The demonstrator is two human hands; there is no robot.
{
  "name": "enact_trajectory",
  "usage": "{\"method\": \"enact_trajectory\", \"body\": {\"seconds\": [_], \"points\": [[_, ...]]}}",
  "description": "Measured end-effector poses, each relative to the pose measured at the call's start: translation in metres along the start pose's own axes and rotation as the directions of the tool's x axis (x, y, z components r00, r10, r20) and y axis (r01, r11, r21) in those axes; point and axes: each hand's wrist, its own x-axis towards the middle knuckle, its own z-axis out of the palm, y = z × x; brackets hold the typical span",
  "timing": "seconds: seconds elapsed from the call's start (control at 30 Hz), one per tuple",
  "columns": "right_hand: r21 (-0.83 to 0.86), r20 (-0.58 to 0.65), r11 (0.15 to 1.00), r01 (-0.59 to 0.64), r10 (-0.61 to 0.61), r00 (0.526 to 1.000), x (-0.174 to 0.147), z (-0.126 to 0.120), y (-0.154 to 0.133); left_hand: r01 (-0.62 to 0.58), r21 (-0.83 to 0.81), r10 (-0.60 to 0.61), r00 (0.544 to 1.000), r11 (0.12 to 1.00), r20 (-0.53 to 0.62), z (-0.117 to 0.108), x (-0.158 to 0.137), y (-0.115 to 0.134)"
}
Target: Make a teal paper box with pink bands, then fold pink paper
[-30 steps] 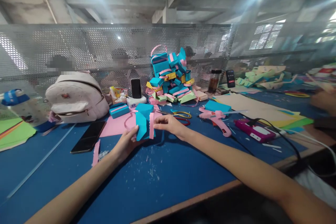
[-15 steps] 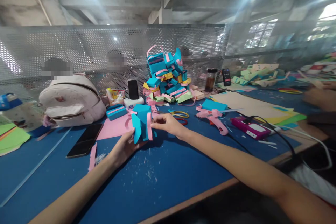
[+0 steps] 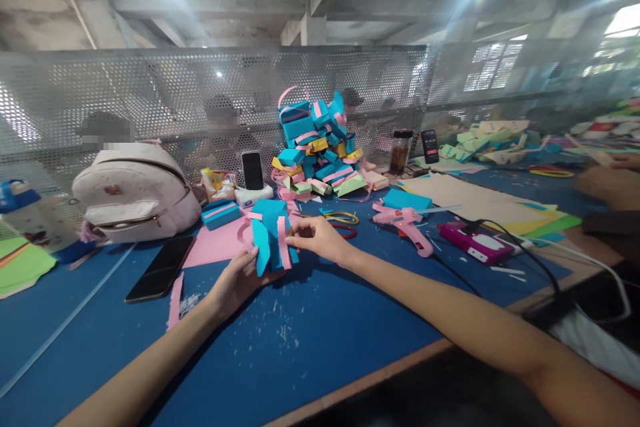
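Note:
A folded blue paper box [image 3: 273,230] with pink strips is held up over the table, its flap standing out toward the left. My left hand [image 3: 241,280] grips it from below and the left, thumb on the blue flap. At its right side, my right hand [image 3: 315,238] pinches the edge of a pink paper strip [image 3: 283,243] that runs down the box. Behind the box lies a pink sheet [image 3: 213,243]. A pink glue gun [image 3: 406,223] rests to the right of my right hand, and scissors [image 3: 343,218] lie just beyond that hand.
A tall pile of blue, pink and yellow paper boxes [image 3: 320,147] stands at the back. On the left are a backpack [image 3: 135,193], a phone [image 3: 160,270] and a bottle [image 3: 45,220]. A magenta power strip [image 3: 475,242] with cables lies right. Another person's hand [image 3: 607,180] shows far right.
The blue box has turned slightly in my hands, its left flap shifting a little. Both hands keep their hold, and the view has drifted slightly.

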Motion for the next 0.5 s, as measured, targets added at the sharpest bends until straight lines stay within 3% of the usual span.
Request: {"method": "enact_trajectory", "body": {"seconds": [0.5], "points": [[-0.011,-0.089,1.0,0.014,-0.015,0.996,-0.0026,0.0021,-0.0027,-0.015,-0.024,0.015,1.0,1.0,-0.014,0.0024,-0.0013,0.001]]}}
